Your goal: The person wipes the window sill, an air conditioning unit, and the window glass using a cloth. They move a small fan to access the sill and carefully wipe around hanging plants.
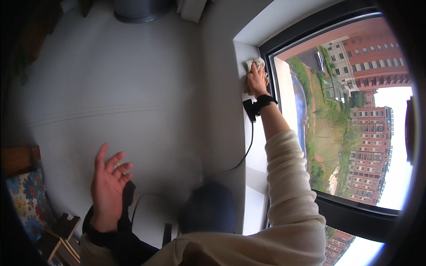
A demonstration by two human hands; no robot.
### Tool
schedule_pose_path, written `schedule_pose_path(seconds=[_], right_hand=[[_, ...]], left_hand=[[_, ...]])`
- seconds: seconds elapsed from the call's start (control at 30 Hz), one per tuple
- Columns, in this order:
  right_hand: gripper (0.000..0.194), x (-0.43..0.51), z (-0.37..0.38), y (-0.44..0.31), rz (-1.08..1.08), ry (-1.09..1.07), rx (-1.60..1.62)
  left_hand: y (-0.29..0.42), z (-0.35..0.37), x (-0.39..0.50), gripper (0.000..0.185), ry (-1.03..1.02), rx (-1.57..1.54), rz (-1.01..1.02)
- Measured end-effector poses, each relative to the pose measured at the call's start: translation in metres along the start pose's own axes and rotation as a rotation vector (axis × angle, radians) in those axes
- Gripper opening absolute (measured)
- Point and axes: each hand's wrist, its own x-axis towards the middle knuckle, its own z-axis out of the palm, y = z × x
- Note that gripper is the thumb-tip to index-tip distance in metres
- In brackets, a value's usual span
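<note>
On the white window sill [254,146], beside the dark window frame [273,76], my right hand [257,79] presses on a crumpled pale cloth [254,62], which shows past the fingertips and along both sides of the hand. The right wrist wears a black strap with a black device [249,110], from which a thin cable runs down. My left hand [108,186] is raised at the lower left, palm up with fingers apart and slightly curled, holding nothing. A ring is on one of its fingers, and a black strap circles that wrist.
A window pane [319,133] fills the right side, with brick buildings outside. A floral-patterned cloth [28,202] and a small wooden rack [63,239] are at the lower left. A grey cylindrical object [141,11] stands at the top. A dark blue object [208,209] is below the sill.
</note>
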Motion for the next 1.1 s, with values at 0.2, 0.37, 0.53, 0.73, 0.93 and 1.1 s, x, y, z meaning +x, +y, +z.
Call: schedule_pose_path(seconds=[0.2,0.37,0.53,0.73,0.93,1.1], right_hand=[[0.06,0.104,0.011,-0.039,0.236,0.005,-0.03],[0.044,0.043,0.006,-0.072,-0.069,0.002,0.14],[0.044,-0.031,-0.029,-0.072,-0.316,0.152,0.156],[0.039,0.021,-0.052,-0.026,-0.03,0.105,-0.354],[0.034,-0.097,-0.046,0.014,-0.188,0.311,-0.324],[0.049,-0.263,-0.089,0.014,0.032,0.087,-0.269]], left_hand=[[0.005,-0.015,-0.004,0.052,0.053,0.022,0.002],[-0.003,-0.016,-0.008,0.052,0.018,0.036,-0.048],[-0.005,-0.009,-0.007,0.051,-0.01,0.052,0.045],[-0.009,-0.009,-0.008,0.051,-0.058,0.144,0.058],[-0.009,-0.017,0.0,0.053,-0.019,0.094,0.106],[-0.002,-0.009,0.007,0.052,-0.109,0.119,0.141]])
